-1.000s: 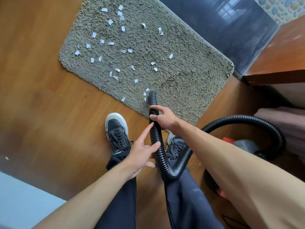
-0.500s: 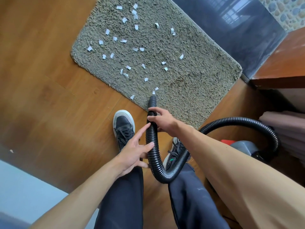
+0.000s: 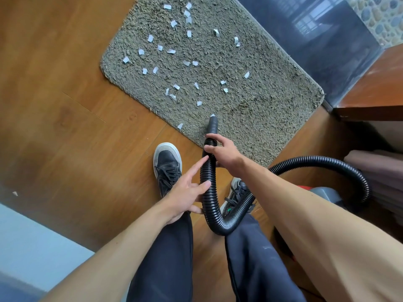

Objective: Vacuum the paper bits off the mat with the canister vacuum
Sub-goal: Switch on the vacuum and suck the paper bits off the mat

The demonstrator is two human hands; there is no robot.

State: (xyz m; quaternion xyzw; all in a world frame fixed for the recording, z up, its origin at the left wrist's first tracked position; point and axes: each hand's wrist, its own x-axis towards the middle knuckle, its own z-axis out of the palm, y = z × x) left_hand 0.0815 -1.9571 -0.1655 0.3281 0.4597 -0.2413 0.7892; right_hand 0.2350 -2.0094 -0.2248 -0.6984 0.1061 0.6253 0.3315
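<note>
While the nozzle (image 3: 213, 125) is laid low over the near edge of the shaggy mat (image 3: 261, 110), with one paper bit (image 3: 212, 115) sitting at its mouth, the corrugated hose (image 3: 208, 192) is gripped just behind the nozzle by the right hand (image 3: 220, 152), whose fingers are curled round it. The left hand (image 3: 187, 192) is spread open, its straight fingers merely laid against the hose lower down, so nothing is held by it. Most of the paper bits (image 3: 174, 86) are scattered farther up the mat, well apart from the nozzle. A bit could be caught flat across the narrow mouth and the suction blocked. The long pile could be drawn in if the tip is pressed down. The slack loop hanging between the legs could be snagged by a shoe (image 3: 168, 164), and the canister vacuum (image 3: 325, 194) could be tugged over when the far bits are reached for.
</note>
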